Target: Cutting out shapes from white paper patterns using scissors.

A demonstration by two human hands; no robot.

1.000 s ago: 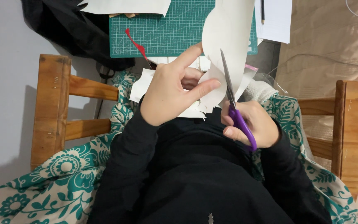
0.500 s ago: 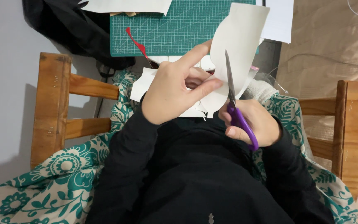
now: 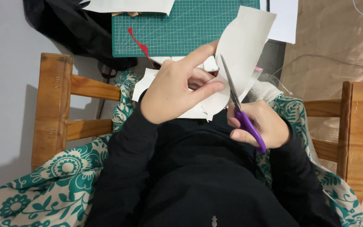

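My left hand [image 3: 175, 90] pinches a cream sheet of paper [image 3: 242, 48] between thumb and fingers and holds it up over my lap. My right hand [image 3: 261, 124] grips purple-handled scissors [image 3: 242, 111], whose blades point up and away along the paper's edge and lie against the sheet. More cream paper pieces [image 3: 148, 82] lie under my left hand on my lap. Both arms wear black sleeves.
A green cutting mat [image 3: 177, 25] lies ahead on the floor with a red scrap [image 3: 138, 43] and cream sheets at its far edge. Black fabric [image 3: 64, 25] sits at top left. Wooden chair arms [image 3: 57, 105] [image 3: 356, 126] flank me, over a teal floral cushion [image 3: 55, 180].
The sheet has turned in my left hand; its rounded top now shows a squarer corner tilted right. The scissors stay at its edge, shifted slightly.
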